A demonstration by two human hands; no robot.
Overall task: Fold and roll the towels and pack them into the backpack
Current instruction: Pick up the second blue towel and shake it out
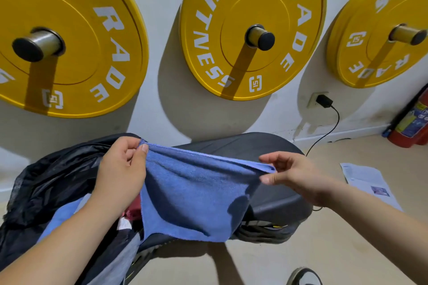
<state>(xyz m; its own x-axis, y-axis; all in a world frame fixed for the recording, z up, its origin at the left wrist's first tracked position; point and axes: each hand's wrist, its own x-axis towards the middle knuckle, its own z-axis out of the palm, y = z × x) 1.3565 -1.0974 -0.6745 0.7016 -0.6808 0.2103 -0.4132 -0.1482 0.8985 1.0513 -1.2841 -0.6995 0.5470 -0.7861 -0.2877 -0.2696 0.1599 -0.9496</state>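
1. Blue towel (196, 192) hanging spread at centre frame, top edge pulled taut, in front of the black padded table (254, 146).
2. Left hand (122, 169) at 9 o'clock of the towel, pinching its top corner between thumb and fingers.
3. Right hand (294, 173) at 3 o'clock, pinching the opposite top corner, other fingers loosely spread.
4. Black backpack (53, 180) at 8 o'clock, gaping open, second blue towel (67, 213) lying inside.
5. Yellow weight plates (252, 30) across 12 o'clock, pegged on the wall.

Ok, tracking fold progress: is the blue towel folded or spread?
Spread: blue terry towel stretched between left hand and right hand, each pinching a top corner.
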